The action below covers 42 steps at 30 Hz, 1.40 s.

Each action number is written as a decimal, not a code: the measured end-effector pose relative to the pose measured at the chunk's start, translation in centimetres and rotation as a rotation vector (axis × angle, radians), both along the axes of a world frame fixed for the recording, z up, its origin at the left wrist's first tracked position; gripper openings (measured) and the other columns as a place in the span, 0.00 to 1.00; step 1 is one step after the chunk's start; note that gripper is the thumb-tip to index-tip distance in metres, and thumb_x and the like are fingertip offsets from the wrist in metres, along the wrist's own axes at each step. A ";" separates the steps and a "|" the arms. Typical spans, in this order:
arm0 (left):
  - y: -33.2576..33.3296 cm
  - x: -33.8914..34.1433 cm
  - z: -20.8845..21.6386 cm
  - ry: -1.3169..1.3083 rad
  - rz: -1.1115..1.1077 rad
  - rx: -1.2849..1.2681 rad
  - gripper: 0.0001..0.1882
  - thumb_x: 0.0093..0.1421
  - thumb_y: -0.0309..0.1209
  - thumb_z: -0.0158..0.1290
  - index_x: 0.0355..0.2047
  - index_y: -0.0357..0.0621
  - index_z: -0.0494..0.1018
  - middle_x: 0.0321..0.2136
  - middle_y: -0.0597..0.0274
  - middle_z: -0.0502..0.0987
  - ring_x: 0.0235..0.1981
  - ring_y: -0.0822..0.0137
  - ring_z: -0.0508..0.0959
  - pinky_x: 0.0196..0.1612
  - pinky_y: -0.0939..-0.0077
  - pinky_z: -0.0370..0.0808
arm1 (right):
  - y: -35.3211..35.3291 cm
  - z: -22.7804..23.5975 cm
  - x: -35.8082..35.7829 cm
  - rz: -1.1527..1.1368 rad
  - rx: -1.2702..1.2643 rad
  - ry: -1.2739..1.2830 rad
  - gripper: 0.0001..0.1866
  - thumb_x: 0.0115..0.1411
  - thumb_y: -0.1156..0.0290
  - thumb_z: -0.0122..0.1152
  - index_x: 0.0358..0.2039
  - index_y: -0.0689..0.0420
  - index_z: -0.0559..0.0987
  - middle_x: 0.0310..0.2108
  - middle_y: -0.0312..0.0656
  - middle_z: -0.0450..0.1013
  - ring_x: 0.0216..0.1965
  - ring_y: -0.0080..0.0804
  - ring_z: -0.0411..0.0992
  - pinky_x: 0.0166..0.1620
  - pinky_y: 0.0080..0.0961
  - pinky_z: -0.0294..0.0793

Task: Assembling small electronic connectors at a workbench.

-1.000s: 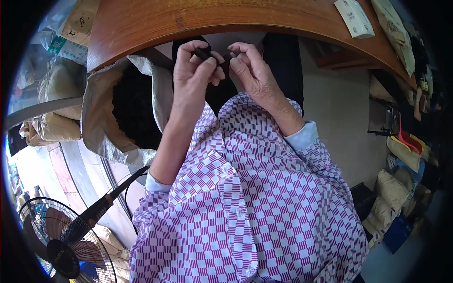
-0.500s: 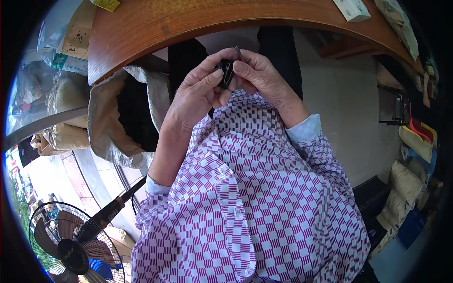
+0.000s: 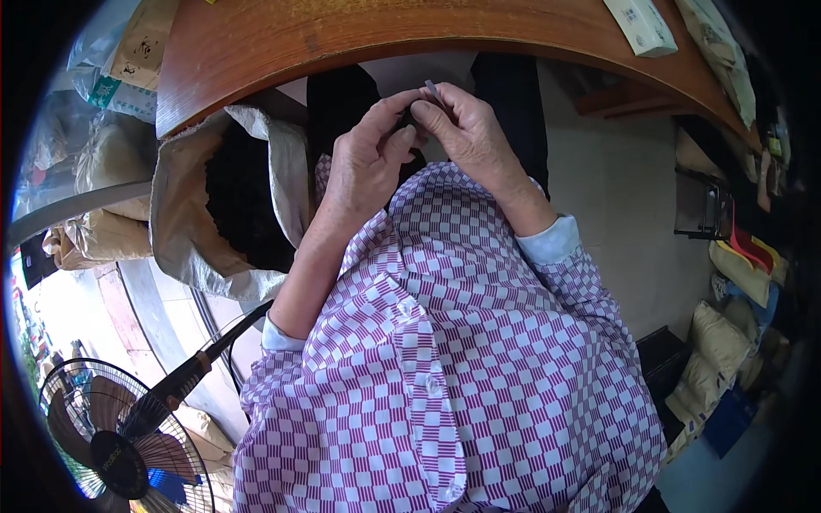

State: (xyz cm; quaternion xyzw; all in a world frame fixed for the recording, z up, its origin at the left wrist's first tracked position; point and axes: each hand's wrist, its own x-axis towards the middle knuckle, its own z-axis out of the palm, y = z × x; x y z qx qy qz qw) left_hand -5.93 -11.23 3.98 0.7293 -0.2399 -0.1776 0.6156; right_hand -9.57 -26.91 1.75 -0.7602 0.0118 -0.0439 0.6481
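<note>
In front of my belly both hands are raised and meet below the desk edge. My left hand (image 3: 368, 158) is closed around a small black piece (image 3: 410, 118), mostly covered by the fingers. My right hand (image 3: 472, 137) pinches a thin grey strip (image 3: 434, 91), its tip sticking up beyond the thumb and forefinger. The strip's lower end is hidden at the black piece, so I cannot tell whether the two touch. Each thumb faces the other, with the fingertips close together.
Ahead curves a wooden desk (image 3: 342, 34) with a white box (image 3: 641, 27) on it. Left of me stands an open white sack (image 3: 175, 231) holding dark material (image 3: 244, 205). A fan (image 3: 120, 462) stands at lower left. Stuffed bags (image 3: 718, 338) lie along the right.
The hands have turned, so the black piece, plain to see before, is now mostly covered. My right thumb has shifted slightly toward the left hand. The view has shifted a little.
</note>
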 end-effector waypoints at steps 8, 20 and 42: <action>0.5 0.2 -1.2 -0.077 0.168 -0.111 0.17 0.63 0.22 0.46 0.53 0.41 0.67 0.31 0.60 0.77 0.32 0.73 0.77 0.36 0.80 0.76 | 2.5 2.9 -0.6 0.069 0.430 0.223 0.23 0.68 0.56 0.43 0.58 0.57 0.65 0.18 0.27 0.60 0.15 0.11 0.55 0.15 0.10 0.51; 1.2 0.0 -1.8 0.139 0.196 -0.311 0.18 0.63 0.22 0.48 0.54 0.41 0.67 0.33 0.63 0.75 0.34 0.77 0.75 0.39 0.84 0.74 | 3.4 2.9 -0.2 0.112 0.538 0.283 0.23 0.69 0.59 0.42 0.60 0.57 0.61 0.16 0.26 0.58 0.13 0.10 0.54 0.14 0.09 0.51; 2.9 0.4 -0.9 -0.201 0.431 -0.042 0.19 0.58 0.15 0.48 0.50 0.40 0.71 0.36 0.52 0.78 0.33 0.70 0.79 0.35 0.78 0.76 | 3.5 5.3 4.2 0.366 0.284 0.455 0.15 0.69 0.65 0.43 0.54 0.55 0.67 0.19 0.25 0.60 0.15 0.09 0.55 0.17 0.09 0.52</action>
